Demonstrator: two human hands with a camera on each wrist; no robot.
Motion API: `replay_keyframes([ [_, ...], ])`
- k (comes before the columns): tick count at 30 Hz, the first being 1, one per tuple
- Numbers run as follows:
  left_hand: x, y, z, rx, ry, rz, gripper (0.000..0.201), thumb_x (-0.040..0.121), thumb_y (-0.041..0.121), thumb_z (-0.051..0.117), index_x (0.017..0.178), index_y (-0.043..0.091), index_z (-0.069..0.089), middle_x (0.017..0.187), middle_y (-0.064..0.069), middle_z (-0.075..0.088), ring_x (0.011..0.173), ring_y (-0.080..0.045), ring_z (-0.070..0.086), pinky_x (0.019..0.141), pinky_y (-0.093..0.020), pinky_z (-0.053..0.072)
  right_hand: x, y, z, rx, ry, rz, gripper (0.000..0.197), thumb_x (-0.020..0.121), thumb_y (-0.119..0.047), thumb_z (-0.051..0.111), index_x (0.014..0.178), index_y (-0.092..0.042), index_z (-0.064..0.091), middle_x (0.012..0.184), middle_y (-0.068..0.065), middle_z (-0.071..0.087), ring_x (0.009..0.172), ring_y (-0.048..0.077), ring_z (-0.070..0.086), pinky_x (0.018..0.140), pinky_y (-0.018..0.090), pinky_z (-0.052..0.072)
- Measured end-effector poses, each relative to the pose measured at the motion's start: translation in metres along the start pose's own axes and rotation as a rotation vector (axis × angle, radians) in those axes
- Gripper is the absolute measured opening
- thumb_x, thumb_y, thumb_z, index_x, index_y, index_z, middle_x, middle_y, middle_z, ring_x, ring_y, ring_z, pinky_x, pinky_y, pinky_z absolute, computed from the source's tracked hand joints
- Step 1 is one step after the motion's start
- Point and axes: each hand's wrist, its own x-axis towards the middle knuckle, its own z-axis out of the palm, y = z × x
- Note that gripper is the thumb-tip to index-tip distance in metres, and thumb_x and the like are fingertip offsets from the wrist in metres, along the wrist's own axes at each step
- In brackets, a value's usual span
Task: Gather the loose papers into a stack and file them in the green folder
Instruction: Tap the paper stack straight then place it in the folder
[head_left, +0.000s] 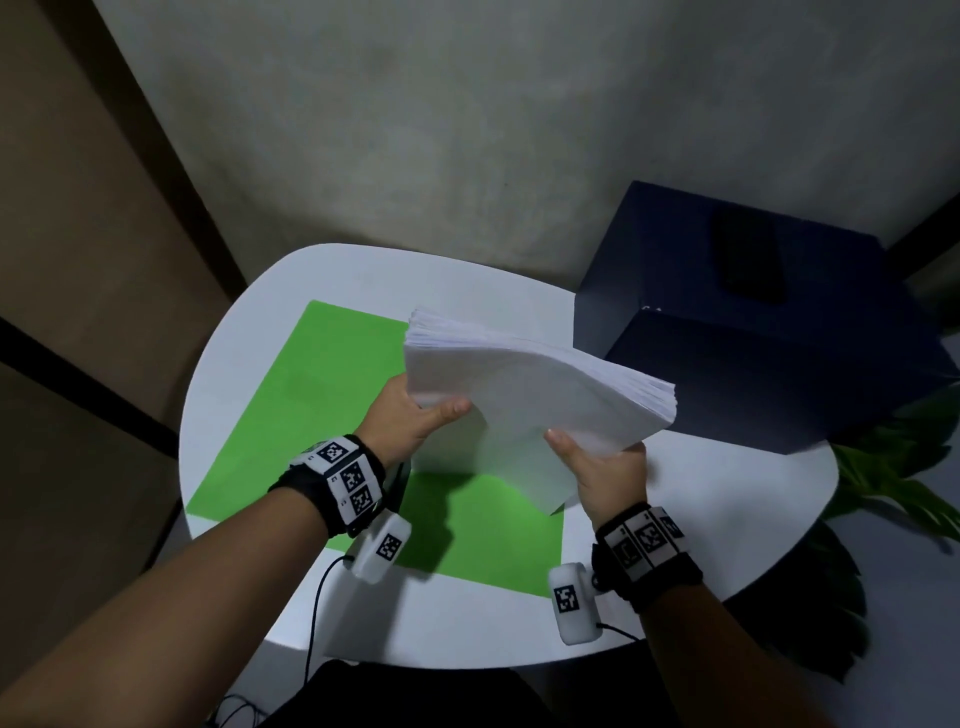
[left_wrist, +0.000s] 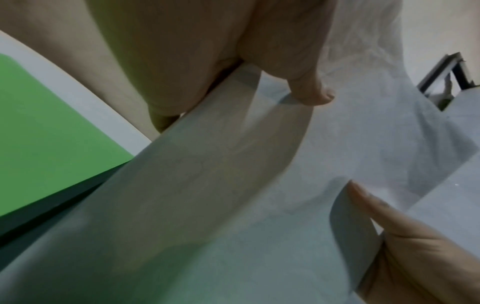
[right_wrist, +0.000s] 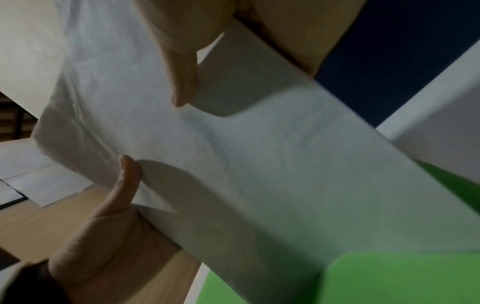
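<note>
A thick stack of white papers (head_left: 524, 395) is held in the air above the green folder (head_left: 306, 405), which lies flat and open on the white table (head_left: 727, 499). My left hand (head_left: 415, 421) grips the stack's left edge, thumb on top. My right hand (head_left: 602, 467) grips its near right edge, thumb on top too. The stack bends and its sheets fan at the far edges. From the left wrist the papers (left_wrist: 233, 185) fill the view, with the folder (left_wrist: 46, 131) below left. The right wrist view shows the papers (right_wrist: 259, 164) between both thumbs and the folder (right_wrist: 389, 277) beneath.
A dark blue box (head_left: 753, 322) stands at the table's back right, close to the stack's far corner. Green plant leaves (head_left: 893, 467) hang off the right edge. A grey wall rises behind the table. Cables run from my wrist cameras near the front edge.
</note>
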Motion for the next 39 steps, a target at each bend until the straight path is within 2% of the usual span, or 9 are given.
replay_keyframes([
  [2, 0.000, 0.004, 0.000, 0.003, 0.021, 0.022, 0.083, 0.052, 0.055, 0.087, 0.119, 0.012, 0.065, 0.111, -0.003, 0.075, 0.104, -0.018, 0.071, 0.095, -0.040, 0.055, 0.000, 0.006, 0.001, -0.012, -0.002, 0.025, 0.030, 0.069, -0.001, 0.084, 0.088, -0.018, 0.069, 0.078, -0.017, 0.076, 0.077, 0.001, 0.073, 0.070, 0.011, 0.053],
  [8, 0.007, 0.045, 0.009, -0.074, 0.060, 0.236, 0.085, 0.056, 0.058, 0.084, 0.122, 0.015, 0.052, 0.116, -0.004, 0.068, 0.108, -0.018, 0.067, 0.093, -0.034, 0.055, -0.001, 0.003, 0.002, -0.003, 0.004, 0.032, 0.034, 0.067, 0.007, 0.084, 0.089, -0.015, 0.068, 0.082, -0.007, 0.075, 0.074, 0.001, 0.072, 0.068, 0.011, 0.053],
  [15, 0.017, 0.019, 0.003, 0.041, 0.034, 0.143, 0.072, 0.080, 0.052, 0.067, 0.133, 0.011, 0.043, 0.128, -0.004, 0.063, 0.116, -0.011, 0.062, 0.102, -0.041, 0.049, 0.001, 0.004, 0.006, -0.015, 0.041, 0.056, 0.027, 0.072, 0.000, 0.082, 0.092, -0.011, 0.069, 0.089, -0.001, 0.073, 0.072, -0.001, 0.071, 0.069, 0.012, 0.053],
  [17, 0.020, 0.004, -0.012, 0.118, 0.090, 0.084, 0.078, 0.076, 0.063, 0.062, 0.134, 0.015, 0.041, 0.124, -0.001, 0.061, 0.111, -0.006, 0.062, 0.097, -0.034, 0.052, 0.004, -0.007, 0.009, -0.011, 0.049, 0.047, 0.028, 0.073, 0.001, 0.081, 0.089, -0.015, 0.066, 0.087, -0.004, 0.071, 0.070, -0.006, 0.069, 0.071, 0.012, 0.054],
  [19, 0.024, -0.021, -0.045, 0.372, 0.264, -0.022, 0.080, 0.075, 0.064, 0.062, 0.137, 0.019, 0.038, 0.129, -0.005, 0.057, 0.118, -0.019, 0.055, 0.101, -0.047, 0.047, 0.010, -0.018, 0.009, -0.006, 0.037, -0.016, 0.032, 0.075, 0.008, 0.077, 0.092, -0.014, 0.062, 0.090, -0.010, 0.067, 0.071, -0.014, 0.066, 0.070, 0.005, 0.050],
  [24, 0.003, -0.085, -0.139, 1.122, 0.439, -0.673, 0.122, 0.060, 0.064, 0.079, 0.151, 0.016, 0.012, 0.158, -0.021, 0.018, 0.144, -0.045, 0.017, 0.110, -0.067, 0.026, 0.021, -0.036, 0.007, -0.067, -0.014, -0.100, 0.040, 0.078, 0.010, 0.074, 0.113, -0.001, 0.060, 0.100, -0.007, 0.068, 0.083, -0.011, 0.067, 0.076, 0.007, 0.049],
  [32, -0.001, -0.077, -0.164, 1.239, 0.474, -0.843, 0.143, 0.040, 0.066, 0.086, 0.150, 0.024, 0.005, 0.146, -0.024, 0.028, 0.136, -0.045, 0.027, 0.101, -0.067, 0.036, 0.023, -0.037, 0.016, -0.145, -0.041, -0.078, 0.045, 0.079, 0.002, 0.076, 0.122, -0.001, 0.062, 0.116, 0.007, 0.071, 0.105, 0.015, 0.069, 0.091, 0.021, 0.054],
  [35, 0.004, -0.061, -0.175, 1.180, 0.474, -0.826, 0.117, 0.054, 0.051, 0.088, 0.141, 0.014, 0.020, 0.137, -0.023, 0.044, 0.131, -0.043, 0.037, 0.104, -0.060, 0.036, 0.026, -0.035, 0.016, -0.116, -0.049, -0.023, 0.044, 0.078, 0.000, 0.077, 0.120, -0.004, 0.064, 0.113, 0.002, 0.072, 0.101, 0.010, 0.070, 0.085, 0.017, 0.054],
  [39, 0.001, -0.025, -0.175, 1.083, 0.506, -0.571, 0.071, 0.072, 0.020, 0.082, 0.122, 0.010, 0.033, 0.115, -0.025, 0.060, 0.109, -0.045, 0.058, 0.090, -0.050, 0.049, 0.041, -0.003, 0.016, -0.116, -0.051, 0.236, 0.040, 0.074, -0.019, 0.084, 0.110, -0.015, 0.067, 0.108, -0.001, 0.073, 0.100, 0.019, 0.070, 0.093, 0.039, 0.054],
])
